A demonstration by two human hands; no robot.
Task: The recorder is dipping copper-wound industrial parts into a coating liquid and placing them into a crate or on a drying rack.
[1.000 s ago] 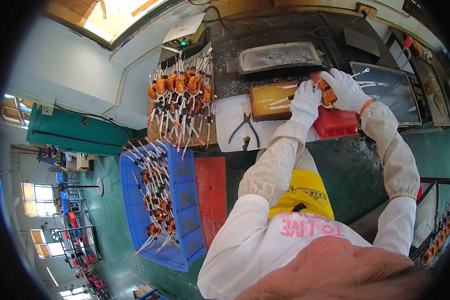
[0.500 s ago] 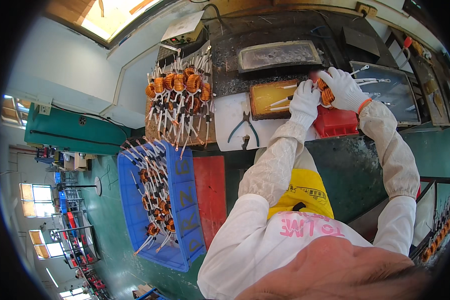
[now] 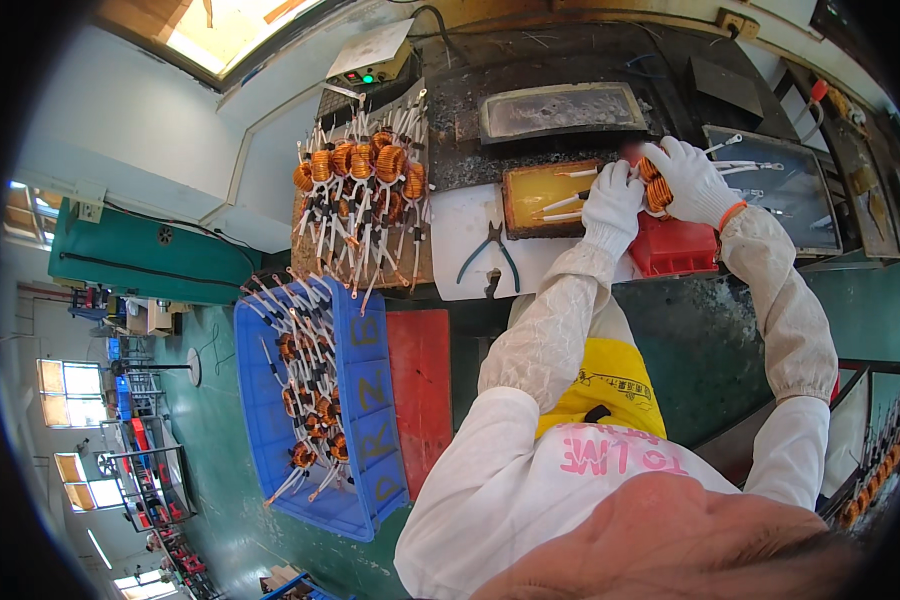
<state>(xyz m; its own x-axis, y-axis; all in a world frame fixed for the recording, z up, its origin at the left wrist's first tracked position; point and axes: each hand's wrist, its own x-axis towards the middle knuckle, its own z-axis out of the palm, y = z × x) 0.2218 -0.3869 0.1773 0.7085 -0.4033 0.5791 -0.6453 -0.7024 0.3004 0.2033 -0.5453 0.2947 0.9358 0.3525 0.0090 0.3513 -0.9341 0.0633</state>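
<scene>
Both my hands wear white gloves. My right hand [image 3: 694,182] is closed around the right side of a copper-wound toroid coil [image 3: 657,192], just above a red plastic box [image 3: 676,246]. White leads with metal lugs stick out beyond that hand to the right. Against the coil's left side, my left hand [image 3: 612,204] has its fingers closed at the coil's leads; their exact grip is hidden. More lead ends [image 3: 562,212] reach left over a shallow brown-rimmed tray of yellow material [image 3: 530,192]. Pliers with dark teal handles [image 3: 491,255] lie on white paper left of my left forearm.
Many coils with white leads [image 3: 360,175] are heaped on the bench at left. A blue crate [image 3: 375,430] below holds several more. Behind the tray sits a rectangular pan with grey contents [image 3: 565,112]. A control box [image 3: 370,65] stands at the back, and a dark tray [image 3: 785,190] at right.
A green light now shows on the control box at the back. My hands and the coil keep nearly the same position, and the whole view has shifted slightly.
</scene>
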